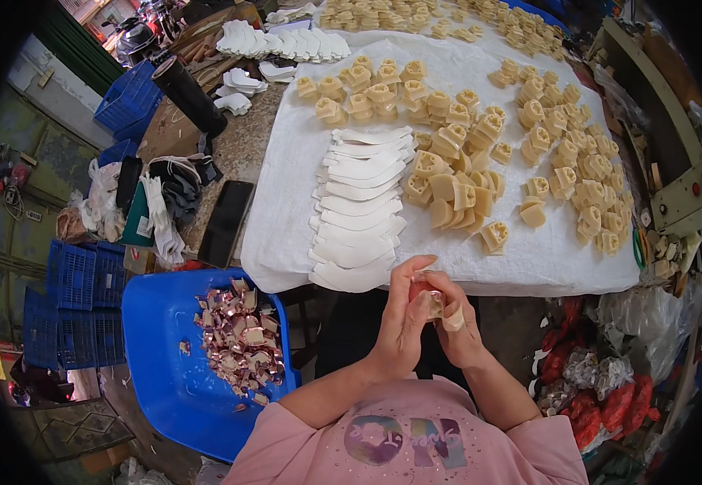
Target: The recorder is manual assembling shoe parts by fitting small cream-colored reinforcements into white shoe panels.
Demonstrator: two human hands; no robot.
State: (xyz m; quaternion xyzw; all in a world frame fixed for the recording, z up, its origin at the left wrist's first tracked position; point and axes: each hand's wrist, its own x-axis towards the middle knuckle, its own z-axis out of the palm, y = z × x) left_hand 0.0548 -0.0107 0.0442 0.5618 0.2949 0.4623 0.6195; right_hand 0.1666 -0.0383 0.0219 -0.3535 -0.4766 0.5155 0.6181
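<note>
Both hands work one small shiny piece point(430, 302) just below the near edge of the white cloth point(302, 162). Left hand point(401, 323) and right hand point(457, 325) pinch it, grip closed; possibly a wrapper. Keep it over the lap, beside the blue tub point(157, 364).

At the bottom middle of the picture is a pink shirt point(403, 440) with short sleeves and shiny round letters on the front. The right hand point(456, 323) has a pale bandage point(453, 318) wrapped around one finger.
</note>
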